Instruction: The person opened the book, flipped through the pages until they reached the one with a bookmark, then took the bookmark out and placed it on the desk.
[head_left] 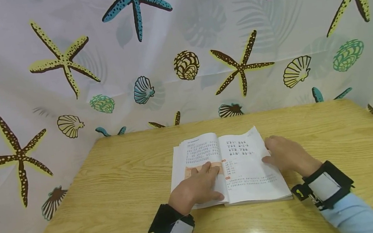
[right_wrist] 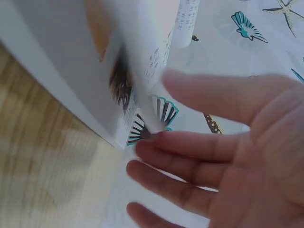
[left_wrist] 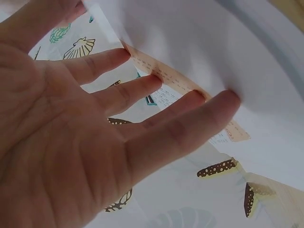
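Observation:
An open book (head_left: 252, 191) with printed text lies on the table, its spine running away from me. My left hand (head_left: 195, 187) rests on the left page (head_left: 201, 145), fingers spread over an orange text band. In the left wrist view, its fingertips (left_wrist: 230, 97) press on the paper. Beside the book's right edge is my right hand (head_left: 287, 155), its thumb over the right page (head_left: 246, 167), whose top corner curls up. The right wrist view shows a blurred loose page edge (right_wrist: 147, 109) between the thumb and the index finger, which stand apart, the index fingertip at the paper.
The wooden table (head_left: 123, 199) extends around the book on all sides. Behind it hangs a white cloth (head_left: 166, 50) printed with starfish and shells, which also covers the sides. Each wrist wears a black strap (head_left: 336, 180) with a device over a blue sleeve (head_left: 354, 214).

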Tool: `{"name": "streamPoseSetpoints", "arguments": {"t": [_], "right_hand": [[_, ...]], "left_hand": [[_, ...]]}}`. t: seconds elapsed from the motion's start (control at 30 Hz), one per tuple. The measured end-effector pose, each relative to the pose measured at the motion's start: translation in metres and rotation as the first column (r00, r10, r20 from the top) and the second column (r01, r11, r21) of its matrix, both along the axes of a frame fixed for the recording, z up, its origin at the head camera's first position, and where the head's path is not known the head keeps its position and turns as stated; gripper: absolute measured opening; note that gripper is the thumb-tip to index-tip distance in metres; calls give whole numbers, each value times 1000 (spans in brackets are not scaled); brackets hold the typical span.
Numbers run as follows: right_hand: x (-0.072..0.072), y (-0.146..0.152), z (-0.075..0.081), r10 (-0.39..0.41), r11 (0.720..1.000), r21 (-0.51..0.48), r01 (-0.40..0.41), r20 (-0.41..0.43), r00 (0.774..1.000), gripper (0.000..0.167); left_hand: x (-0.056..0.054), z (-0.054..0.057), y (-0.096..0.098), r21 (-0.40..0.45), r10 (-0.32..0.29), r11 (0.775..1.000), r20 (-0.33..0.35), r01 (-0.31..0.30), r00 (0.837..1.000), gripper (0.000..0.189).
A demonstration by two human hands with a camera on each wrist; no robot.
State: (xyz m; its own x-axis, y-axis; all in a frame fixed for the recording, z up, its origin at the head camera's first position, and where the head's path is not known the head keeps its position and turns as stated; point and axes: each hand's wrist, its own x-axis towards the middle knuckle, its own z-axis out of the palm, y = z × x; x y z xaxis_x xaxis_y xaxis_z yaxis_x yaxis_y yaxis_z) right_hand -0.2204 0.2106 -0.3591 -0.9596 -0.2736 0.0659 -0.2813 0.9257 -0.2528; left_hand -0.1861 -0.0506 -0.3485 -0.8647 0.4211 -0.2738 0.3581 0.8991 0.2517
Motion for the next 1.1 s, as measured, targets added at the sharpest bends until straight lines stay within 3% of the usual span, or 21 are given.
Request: {"name": "streamPoseSetpoints", "arguments": {"t": [0.1,0.23,0.37,0.57,0.67,0.9,1.1], "right_hand": [[1,-1,0,-17,995,-102,4,-127,992,17],[1,0,-2,-13,998,-55,0,-233,972,10],[0,0,-5,3,1000,25,3,-219,976,11],[-1,4,-7,23,998,-51,-32,-165,986,20],[-1,5,-7,40,997,-55,-51,-174,984,17],[-1,8,-9,85,994,87,-68,-212,974,11],[-2,8,-9,102,994,60,-91,-198,975,15]], "left_hand": [[0,0,0,0,-6,1000,-8,6,1000,78],[0,0,0,-1,-11,1000,-18,11,1000,78],[0,0,1,6,-6,1000,-19,7,1000,77],[0,0,2,22,-4,1000,-20,4,1000,76],[0,-1,2,16,-6,1000,-19,6,1000,77],[1,0,1,5,-2,1000,-10,2,1000,77],[1,0,1,8,-2,1000,-8,2,1000,77]]}}
